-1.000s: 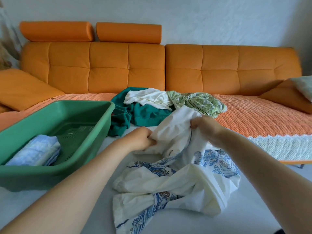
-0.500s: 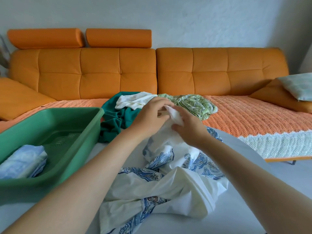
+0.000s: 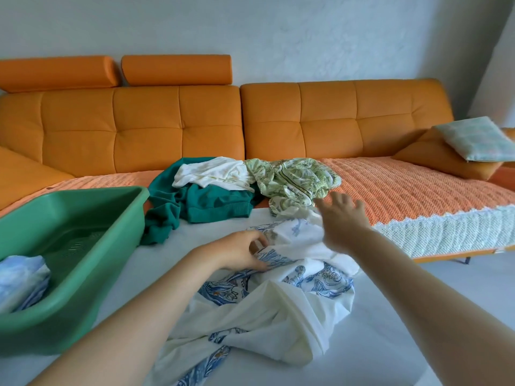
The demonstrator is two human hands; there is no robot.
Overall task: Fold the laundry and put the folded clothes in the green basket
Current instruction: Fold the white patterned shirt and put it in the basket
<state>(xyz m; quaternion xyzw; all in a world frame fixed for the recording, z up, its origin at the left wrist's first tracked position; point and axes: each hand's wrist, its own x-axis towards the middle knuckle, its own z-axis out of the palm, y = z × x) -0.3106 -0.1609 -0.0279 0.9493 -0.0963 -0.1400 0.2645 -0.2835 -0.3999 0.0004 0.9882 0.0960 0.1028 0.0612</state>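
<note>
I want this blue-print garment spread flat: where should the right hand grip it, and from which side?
Probably the garment's raised white far fold, pinched from the right. The left hand holds the bunched print beside it, and the open right hand hovers by that fold.

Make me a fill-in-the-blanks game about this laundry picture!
The folded blue-and-white cloth lies in the ____ basket.
The left hand grips the garment, white with ____ flowers.
The right hand, fingers spread, holds ____.
The sofa is ____.
Missing words: green, blue, nothing, orange.
</note>
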